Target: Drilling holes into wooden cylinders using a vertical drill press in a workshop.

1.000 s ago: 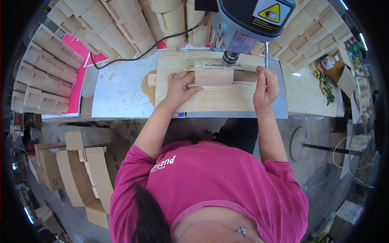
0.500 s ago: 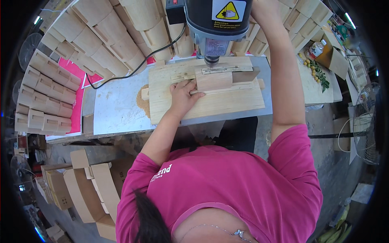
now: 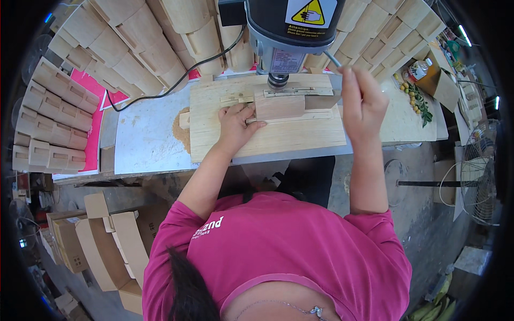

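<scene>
A drill press (image 3: 289,40) stands over the bench, its chuck (image 3: 278,81) just above the far side of a pale wooden block (image 3: 280,106). Wooden strips flank the block on a flat wooden board (image 3: 300,137). My left hand (image 3: 237,127) grips the block's left end, thumb along its near side and fingers bent behind. To the right, my right hand (image 3: 365,101) is closed around the end of the press's metal lever (image 3: 333,59). I cannot make out a drill bit's tip below the chuck.
Stacked wooden pieces (image 3: 139,43) line the back and left. A black cable (image 3: 176,96) crosses the bench beside a sawdust pile (image 3: 181,131). Small yellow fruit with leaves (image 3: 415,99) lie at right. Open cardboard boxes (image 3: 110,251) stand on the floor; a fan (image 3: 479,171) is at far right.
My right hand has come down and toward me, swinging the lever into view. The left hand stays on the block. The whole view has shifted slightly.
</scene>
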